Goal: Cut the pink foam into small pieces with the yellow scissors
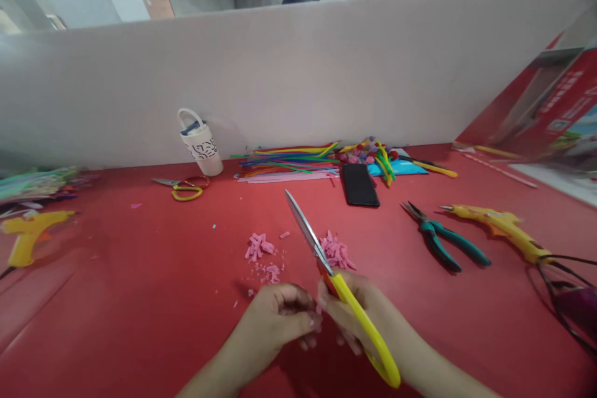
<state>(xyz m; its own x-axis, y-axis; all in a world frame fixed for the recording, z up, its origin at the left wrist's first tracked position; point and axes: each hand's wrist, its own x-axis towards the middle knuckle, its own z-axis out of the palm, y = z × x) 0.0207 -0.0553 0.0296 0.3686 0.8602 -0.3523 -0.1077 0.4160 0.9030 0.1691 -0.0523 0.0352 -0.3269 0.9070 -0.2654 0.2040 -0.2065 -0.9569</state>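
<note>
My right hand is closed round yellow-handled scissors, whose shut blades point up and left over the red table. My left hand is curled, fingertips pinched against the right hand's; a tiny pink bit shows between them, too small to name. Pink cut scraps lie just beyond the scissors. Another heap of pink scraps lies to the left.
Green-handled pliers, a yellow glue gun with its cord, a black phone, coloured pipe cleaners, a small white cup, second scissors, another glue gun at left. A white partition backs the table.
</note>
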